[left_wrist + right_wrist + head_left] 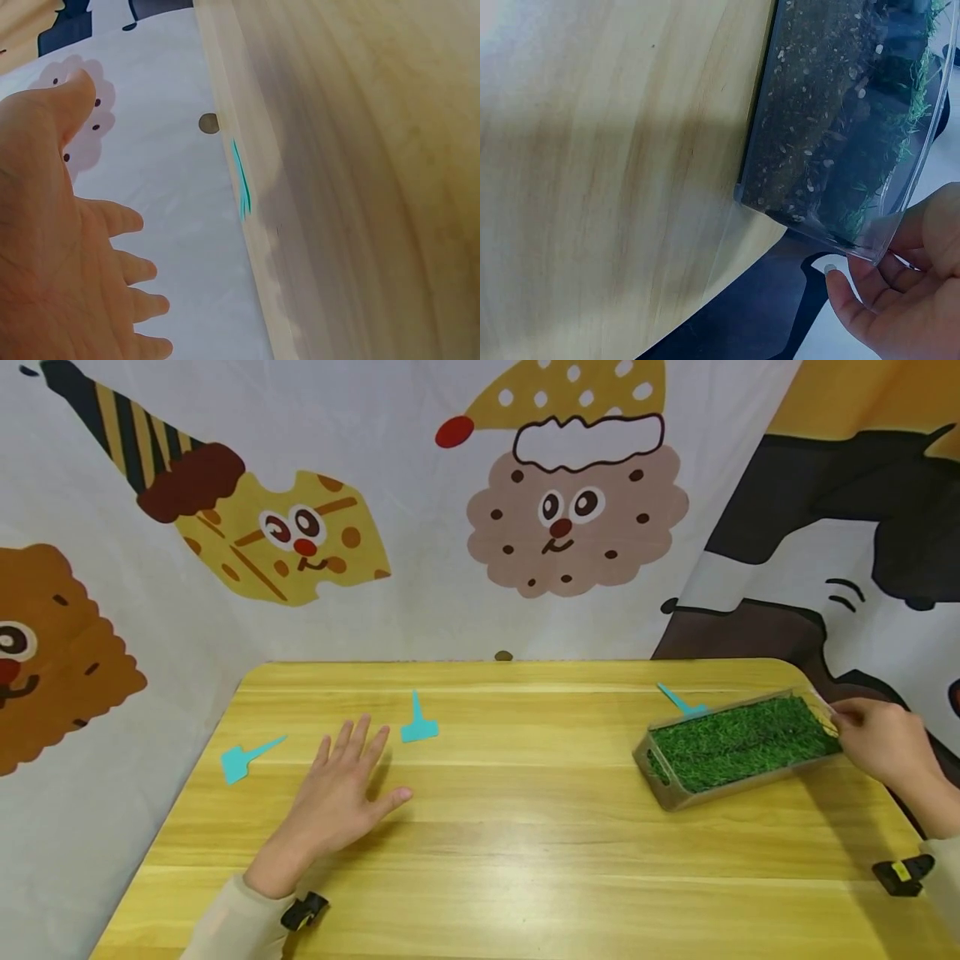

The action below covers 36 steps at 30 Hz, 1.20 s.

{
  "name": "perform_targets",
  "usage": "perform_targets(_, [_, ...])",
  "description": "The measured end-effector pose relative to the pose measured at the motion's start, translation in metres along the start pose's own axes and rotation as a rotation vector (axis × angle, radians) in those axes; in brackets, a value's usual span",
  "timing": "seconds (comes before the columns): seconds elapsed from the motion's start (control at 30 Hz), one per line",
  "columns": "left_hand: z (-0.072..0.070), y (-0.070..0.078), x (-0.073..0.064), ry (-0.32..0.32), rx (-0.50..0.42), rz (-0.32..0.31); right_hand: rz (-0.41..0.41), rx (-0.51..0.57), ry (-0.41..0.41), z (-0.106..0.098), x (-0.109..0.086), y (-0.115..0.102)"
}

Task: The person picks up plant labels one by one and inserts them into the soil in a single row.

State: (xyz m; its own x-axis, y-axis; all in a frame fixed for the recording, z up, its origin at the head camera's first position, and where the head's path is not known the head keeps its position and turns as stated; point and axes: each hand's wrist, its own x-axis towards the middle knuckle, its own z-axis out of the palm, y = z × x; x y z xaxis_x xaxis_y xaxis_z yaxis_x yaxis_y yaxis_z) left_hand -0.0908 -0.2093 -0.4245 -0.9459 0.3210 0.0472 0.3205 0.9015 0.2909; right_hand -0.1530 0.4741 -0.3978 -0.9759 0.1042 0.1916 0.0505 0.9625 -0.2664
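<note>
A clear plastic planter box (pixel 678 797) with green artificial turf (pixel 742 739) on top is at the right of the table in the head view. In the right wrist view, dark soil with pale bits (pixel 810 120) shows through its wall. My right hand (pixel 885 739) pinches the box's right end at the rim, thumb on top and fingers curled below. Fingers spread, my left hand (pixel 337 797) is held over the table's left half, holding nothing. Nearest to it are two turquoise plant labels, one (pixel 420 729) beyond the fingertips and one (pixel 236 763) to its left.
A third turquoise plant label (pixel 675 697) lies behind the box, partly hidden by it. The wooden table (pixel 525 860) has rounded far corners. Right behind its far edge hangs a white cloth (pixel 420 610) printed with cartoon biscuits.
</note>
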Motion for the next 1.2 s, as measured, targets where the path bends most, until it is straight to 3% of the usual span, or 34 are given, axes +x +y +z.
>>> perform_targets(0.23, [0.002, 0.006, 0.003, -0.007, -0.012, 0.001, -0.018, 0.015, -0.020, -0.002, -0.010, -0.004])
perform_targets(0.47, [0.006, 0.016, 0.007, 0.024, -0.019, 0.044, -0.030, 0.034, -0.035, -0.002, -0.018, -0.009])
perform_targets(0.9, [0.017, 0.034, 0.016, 0.055, -0.055, 0.074, 0.019, 0.090, -0.065, 0.000, -0.035, -0.026])
perform_targets(1.2, [0.023, 0.048, 0.024, 0.107, -0.071, 0.157, 0.014, 0.111, -0.056, 0.003, -0.045, -0.034])
